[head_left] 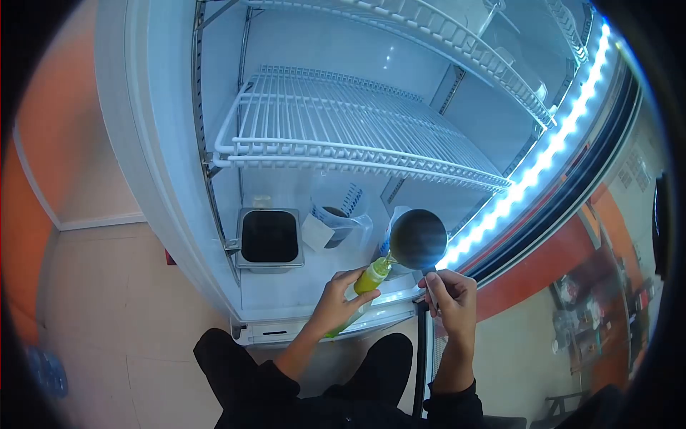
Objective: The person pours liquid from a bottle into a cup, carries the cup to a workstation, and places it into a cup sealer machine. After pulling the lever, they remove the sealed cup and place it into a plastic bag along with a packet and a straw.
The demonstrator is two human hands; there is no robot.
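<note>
My left hand (340,302) is wrapped round a yellow-green bottle (369,278), whose mouth points up and to the right. My right hand (451,295) grips the short handle of a round, dark ladle or small pan (419,239). Its lower left rim is right beside the bottle's mouth, and a thin yellowish streak of liquid shows between them. What lies inside the dark round part cannot be made out. Behind it, a white and blue container (389,232) is partly hidden. Both hands are at the front edge of an open fridge.
On the fridge floor stand a metal pan with dark contents (300,250) and a clear jug with blue markings (343,207), wrapped in plastic. A white wire shelf (343,114) hangs above. A bright light strip (529,175) runs along the right side. My knees are below the fridge's sill (286,331).
</note>
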